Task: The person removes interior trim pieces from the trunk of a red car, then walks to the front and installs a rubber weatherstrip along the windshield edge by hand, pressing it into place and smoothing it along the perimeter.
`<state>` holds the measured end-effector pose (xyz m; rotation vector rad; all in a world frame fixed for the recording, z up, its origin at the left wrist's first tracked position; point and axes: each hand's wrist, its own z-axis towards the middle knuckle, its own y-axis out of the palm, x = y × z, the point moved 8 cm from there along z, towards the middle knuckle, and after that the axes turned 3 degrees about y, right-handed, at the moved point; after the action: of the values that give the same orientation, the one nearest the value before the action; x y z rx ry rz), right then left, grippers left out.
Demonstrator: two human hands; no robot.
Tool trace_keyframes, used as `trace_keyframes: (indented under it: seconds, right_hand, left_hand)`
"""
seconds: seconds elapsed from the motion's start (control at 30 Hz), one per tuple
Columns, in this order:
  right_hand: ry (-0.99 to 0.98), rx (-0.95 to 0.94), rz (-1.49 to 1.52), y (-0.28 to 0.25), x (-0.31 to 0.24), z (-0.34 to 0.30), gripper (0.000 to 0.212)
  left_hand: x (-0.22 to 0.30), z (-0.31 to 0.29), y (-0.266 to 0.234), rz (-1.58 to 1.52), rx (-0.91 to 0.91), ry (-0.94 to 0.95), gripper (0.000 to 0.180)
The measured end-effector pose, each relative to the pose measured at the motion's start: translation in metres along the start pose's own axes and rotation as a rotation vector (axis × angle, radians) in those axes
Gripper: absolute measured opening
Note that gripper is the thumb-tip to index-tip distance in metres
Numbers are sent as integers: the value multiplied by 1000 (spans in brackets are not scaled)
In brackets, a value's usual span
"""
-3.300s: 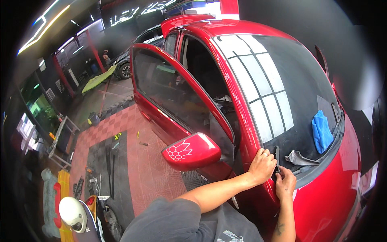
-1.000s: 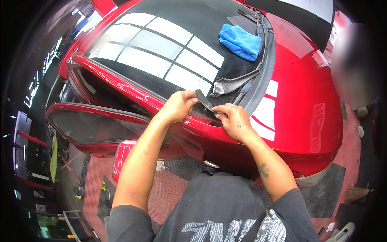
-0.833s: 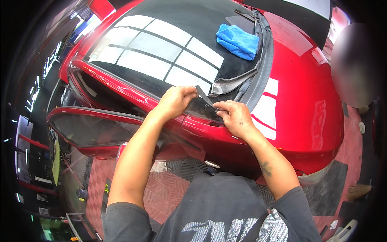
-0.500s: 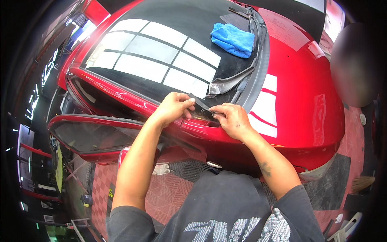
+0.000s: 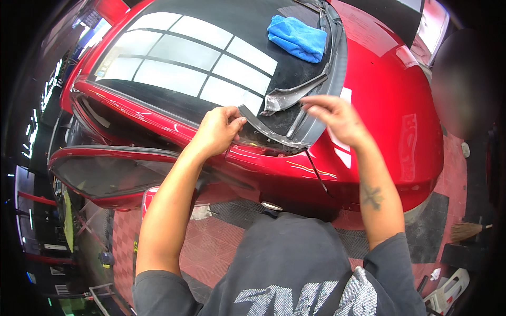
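Note:
At the lower corner of the windshield point(image 5: 168, 79), my left hand point(image 5: 217, 130) pinches the upper end of a curved black trim strip point(image 5: 263, 126). The strip's other end reaches the black cowl panel point(image 5: 333, 84) along the hood's rear edge. My right hand point(image 5: 337, 120) is raised over the cowl, slightly blurred, its fingers stretched out and apart from the strip. Beneath its fingertips is a wiper arm point(image 5: 297, 124). A loose curved dark trim piece point(image 5: 292, 95) with a dull grey underside lies on the glass beside them.
A folded blue cloth point(image 5: 298, 39) rests higher on the windshield. The red hood point(image 5: 390, 110) spreads to the right. On the left, a car door point(image 5: 121, 174) stands ajar. Red and grey tiles point(image 5: 211, 247) cover the floor; a broom head point(image 5: 466, 231) and white chair point(image 5: 453, 289) are at right.
My right hand has let go of the trim strip and moved up and right over the cowl. The strip now shows as a longer curve, while my left hand stays at its upper end.

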<state>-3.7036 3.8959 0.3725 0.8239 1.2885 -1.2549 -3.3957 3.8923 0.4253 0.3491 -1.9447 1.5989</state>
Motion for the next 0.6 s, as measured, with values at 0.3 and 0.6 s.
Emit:
trace_keyframes:
  seconds: [0.3, 0.6]
  right_hand:
    - [2, -76, -518, -6, -5, -39, 19]
    - [-30, -429, -536, 47, -4, -12, 20]
  left_hand:
    - [-15, -1, 4, -143, 21, 2, 20]
    - [-8, 3, -2, -160, 64, 78, 19]
